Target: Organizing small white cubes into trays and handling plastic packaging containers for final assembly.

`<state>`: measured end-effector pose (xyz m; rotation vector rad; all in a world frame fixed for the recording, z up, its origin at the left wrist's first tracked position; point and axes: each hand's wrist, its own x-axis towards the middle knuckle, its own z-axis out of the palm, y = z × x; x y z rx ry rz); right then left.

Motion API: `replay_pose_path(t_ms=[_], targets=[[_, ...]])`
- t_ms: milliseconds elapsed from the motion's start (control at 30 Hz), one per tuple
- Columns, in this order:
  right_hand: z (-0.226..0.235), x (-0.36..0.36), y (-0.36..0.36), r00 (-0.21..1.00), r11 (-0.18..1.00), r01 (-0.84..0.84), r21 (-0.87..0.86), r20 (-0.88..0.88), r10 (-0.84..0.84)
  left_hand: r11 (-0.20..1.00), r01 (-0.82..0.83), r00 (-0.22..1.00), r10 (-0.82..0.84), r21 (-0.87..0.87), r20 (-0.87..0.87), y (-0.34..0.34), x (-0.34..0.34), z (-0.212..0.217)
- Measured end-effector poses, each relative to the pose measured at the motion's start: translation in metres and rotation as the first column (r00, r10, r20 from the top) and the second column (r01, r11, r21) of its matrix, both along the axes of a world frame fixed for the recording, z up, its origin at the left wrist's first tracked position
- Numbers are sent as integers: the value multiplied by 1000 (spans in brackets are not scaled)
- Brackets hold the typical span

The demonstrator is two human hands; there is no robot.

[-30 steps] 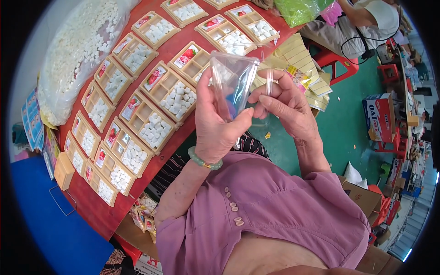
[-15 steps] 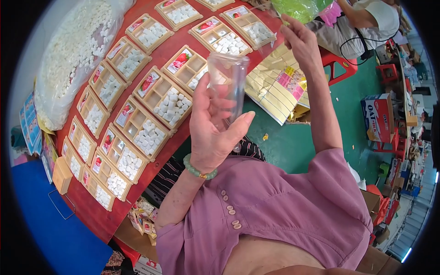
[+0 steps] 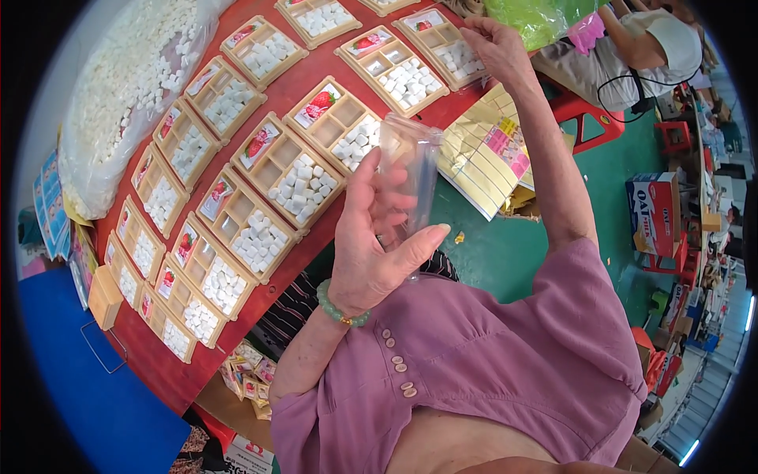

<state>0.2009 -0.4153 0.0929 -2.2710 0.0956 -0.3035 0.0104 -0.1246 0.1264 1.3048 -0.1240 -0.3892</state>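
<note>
1. The left hand holds a clear plastic container, fingers visible through its wall, thumb stretched out beside its lower part. The container is raised near the edge of the red bench, and it appears slightly farther right and lower than half a second ago.
2. The right hand is away from the container. One second ago both hands were together there, the right one fingering a clear piece of plastic.
3. Half a second ago the right hand had already gone up to the far corner; now it lies more level, fingers bent, close by the end tray and the green bag. Whether those fingers pinch anything cannot be made out.
4. The yellow sheet beside the bench, partly covered by the right hand a second ago, now shows more fully.
5. The other beige trays keep their arrangement, with white pieces and strawberry cards in them.
</note>
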Motion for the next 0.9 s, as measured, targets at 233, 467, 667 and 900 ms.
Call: replay_pose_path(t_ms=[233,467,667,900], targets=[[-3,6,8,997,973,18,-231,77,-1,1000,20,1000,-20,4,2,3,-2,-9],[-3,-1,22,951,820,69,-569,285,118,995,-22,999,17,-101,-50,5,2,-9],[-22,3,25,943,594,-2,-805,196,269,995,-7,1000,4,-98,-26,4,-1,-7],[-29,0,27,960,540,-3,-842,149,237,992,26,998,-33,-127,-56,9,2,-7]])
